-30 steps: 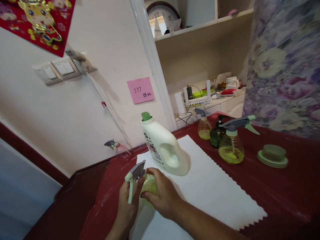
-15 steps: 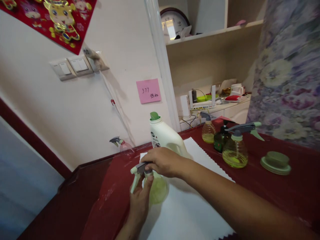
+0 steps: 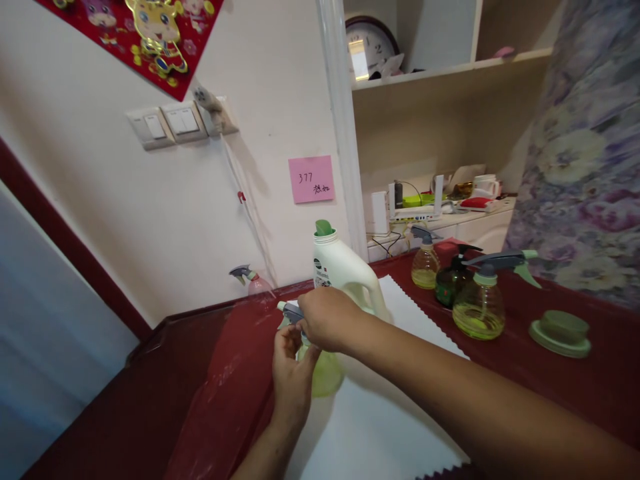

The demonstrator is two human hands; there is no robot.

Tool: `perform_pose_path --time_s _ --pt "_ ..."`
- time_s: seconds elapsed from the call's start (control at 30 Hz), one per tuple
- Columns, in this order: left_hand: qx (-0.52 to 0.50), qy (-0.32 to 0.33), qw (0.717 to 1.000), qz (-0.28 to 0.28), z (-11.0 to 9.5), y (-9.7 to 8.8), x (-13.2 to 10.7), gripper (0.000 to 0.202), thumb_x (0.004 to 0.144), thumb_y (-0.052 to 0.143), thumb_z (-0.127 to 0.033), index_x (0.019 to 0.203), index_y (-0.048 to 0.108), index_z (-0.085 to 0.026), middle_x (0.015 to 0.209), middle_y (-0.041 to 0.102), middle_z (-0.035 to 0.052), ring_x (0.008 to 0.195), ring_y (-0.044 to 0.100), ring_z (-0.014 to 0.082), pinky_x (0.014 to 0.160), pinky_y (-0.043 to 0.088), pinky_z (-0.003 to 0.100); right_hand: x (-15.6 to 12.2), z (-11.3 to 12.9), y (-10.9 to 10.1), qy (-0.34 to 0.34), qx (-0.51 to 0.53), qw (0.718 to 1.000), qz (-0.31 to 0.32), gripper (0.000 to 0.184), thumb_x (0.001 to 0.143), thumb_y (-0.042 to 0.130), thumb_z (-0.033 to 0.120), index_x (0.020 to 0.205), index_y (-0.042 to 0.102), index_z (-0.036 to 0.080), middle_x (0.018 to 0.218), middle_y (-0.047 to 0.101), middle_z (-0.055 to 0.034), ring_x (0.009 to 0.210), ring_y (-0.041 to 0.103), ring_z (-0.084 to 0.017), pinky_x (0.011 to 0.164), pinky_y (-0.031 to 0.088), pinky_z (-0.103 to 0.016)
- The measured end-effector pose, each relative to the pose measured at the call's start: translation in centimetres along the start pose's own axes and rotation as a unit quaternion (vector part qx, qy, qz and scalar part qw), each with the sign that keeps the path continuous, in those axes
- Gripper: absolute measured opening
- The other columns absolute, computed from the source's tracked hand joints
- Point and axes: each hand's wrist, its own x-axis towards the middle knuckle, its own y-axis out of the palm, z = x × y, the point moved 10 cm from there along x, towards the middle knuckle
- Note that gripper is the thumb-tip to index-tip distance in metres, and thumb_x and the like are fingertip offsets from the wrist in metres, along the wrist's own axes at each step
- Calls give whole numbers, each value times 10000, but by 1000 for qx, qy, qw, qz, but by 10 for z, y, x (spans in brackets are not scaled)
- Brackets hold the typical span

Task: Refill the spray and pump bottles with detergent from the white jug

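Observation:
A spray bottle (image 3: 327, 373) with pale yellow-green liquid stands on the white sheet. My right hand (image 3: 327, 319) is closed from above around its grey and pale green spray head (image 3: 291, 311). At the neck, just below the trigger, the fingers of my left hand (image 3: 291, 370) pinch the bottle. My hands cover most of the neck, so I cannot tell how the head sits on it. Right behind them is a large white jug (image 3: 345, 263) with a handle and an open mouth, a green spout showing inside.
On the dark red table (image 3: 200, 353), a pink spray bottle (image 3: 259, 285) stands by the wall. To the right are two more spray bottles (image 3: 479, 310), a dark pump bottle (image 3: 450, 283) and a green lidded dish (image 3: 561, 333). The white sheet (image 3: 380, 413) has a zigzag edge.
My right hand has turned over the spray head and covers more of it. My left fingers have shifted upward, nearer the neck. The whole view has swung slightly left.

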Motion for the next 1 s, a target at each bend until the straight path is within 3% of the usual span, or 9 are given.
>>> perform_pose_path --time_s 0.13,0.4,0.53,0.7,1.0 --pt "21 -2 1000 -6 -6 -1 2 497 666 894 -470 984 642 -182 966 715 59 923 653 224 819 495 320 1 5 1 9 -16 1000 16 238 956 664 356 1075 694 153 1118 732 -69 1013 703 -202 884 583 -412" --pt "29 -20 998 51 -12 7 -8 548 795 739 -624 1090 711 -163 1130 748 137 1123 667 333 932 505 411 -3 5 2 -4 -30 999 19 256 966 650 379 1088 687 157 1119 726 -65 1024 698 -206 907 575 -433" --pt "32 -19 999 32 -6 7 -4 576 716 834 -540 1123 640 -182 1188 715 138 1180 636 339 963 490 421 -5 7 1 -3 -32 999 19 257 965 651 383 1080 689 156 1112 729 -64 1014 701 -203 904 575 -428" --pt "42 -21 999 -2 3 1 1 525 703 846 -514 1046 611 -192 1087 721 116 1101 664 314 923 502 398 -5 7 3 -7 -31 999 17 251 969 646 380 1074 690 156 1102 730 -61 1014 700 -202 908 573 -430" --pt "47 -14 997 61 -10 9 -8 520 814 728 -598 1124 699 -182 1208 733 130 1199 631 334 992 478 418 -3 0 4 -23 -7 1000 0 243 967 645 382 1053 691 158 1089 727 -55 1010 695 -203 910 567 -437"
